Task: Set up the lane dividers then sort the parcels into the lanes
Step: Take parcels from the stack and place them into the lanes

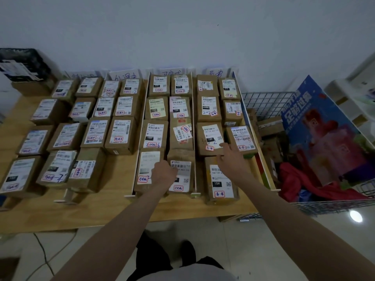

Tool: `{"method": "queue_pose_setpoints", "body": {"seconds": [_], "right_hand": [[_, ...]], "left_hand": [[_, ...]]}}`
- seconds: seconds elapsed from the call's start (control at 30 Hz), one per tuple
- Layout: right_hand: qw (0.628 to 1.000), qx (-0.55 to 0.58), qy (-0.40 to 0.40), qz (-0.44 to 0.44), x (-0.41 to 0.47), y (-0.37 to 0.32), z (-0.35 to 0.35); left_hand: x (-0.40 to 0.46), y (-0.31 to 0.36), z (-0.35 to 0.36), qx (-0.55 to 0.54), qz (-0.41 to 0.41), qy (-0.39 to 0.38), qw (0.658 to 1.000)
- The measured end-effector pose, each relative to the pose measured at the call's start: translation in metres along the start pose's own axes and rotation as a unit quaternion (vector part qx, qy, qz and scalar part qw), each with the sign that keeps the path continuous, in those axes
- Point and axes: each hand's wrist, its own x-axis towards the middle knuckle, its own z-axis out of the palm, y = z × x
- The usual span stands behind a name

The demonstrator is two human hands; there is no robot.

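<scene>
Brown cardboard parcels with white labels fill four lanes on the wooden table [113, 201]. White lane dividers [144, 118] [193, 118] [254, 130] run front to back, and handwritten cards [126, 77] stand at the far end. My left hand [163, 173] lies on the front parcel of the third lane [181, 179]. Its fingers curl down at that parcel's left edge, with the tips hidden. My right hand [230, 158] reaches over the fourth lane, its fingers straight and touching a labelled parcel [210, 136]. Another parcel [220, 182] lies under my right wrist.
A wire basket [332, 205] stands to the right of the table. It holds a blue printed box [322, 126], red cloth [298, 183] and loose parcels. A black crate [22, 63] sits at the back left. A cable [43, 252] runs over the tiled floor.
</scene>
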Motion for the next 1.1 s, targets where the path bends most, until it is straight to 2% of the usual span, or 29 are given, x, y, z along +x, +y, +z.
{"method": "queue_pose_setpoints", "body": {"seconds": [0.17, 0.3, 0.5, 0.83, 1.1], "right_hand": [[0.994, 0.016, -0.099, -0.031, 0.000, -0.008, 0.026], [0.966, 0.165, -0.198, -0.003, 0.000, -0.025, 0.039], [0.954, 0.232, -0.192, 0.007, 0.004, -0.040, 0.052], [0.951, 0.253, -0.176, 0.033, 0.012, -0.038, 0.055], [0.947, 0.230, -0.217, 0.060, 0.012, -0.038, 0.063]], "left_hand": [[0.003, 0.002, 0.002, -0.010, 0.007, 0.004, 1.000], [0.006, 0.005, 0.002, -0.023, 0.011, -0.010, 1.000], [0.011, 0.006, -0.005, -0.025, 0.017, -0.035, 0.999], [0.013, 0.012, -0.015, -0.017, 0.018, -0.068, 0.997], [0.015, 0.011, -0.015, -0.004, 0.014, -0.084, 0.996]]}}
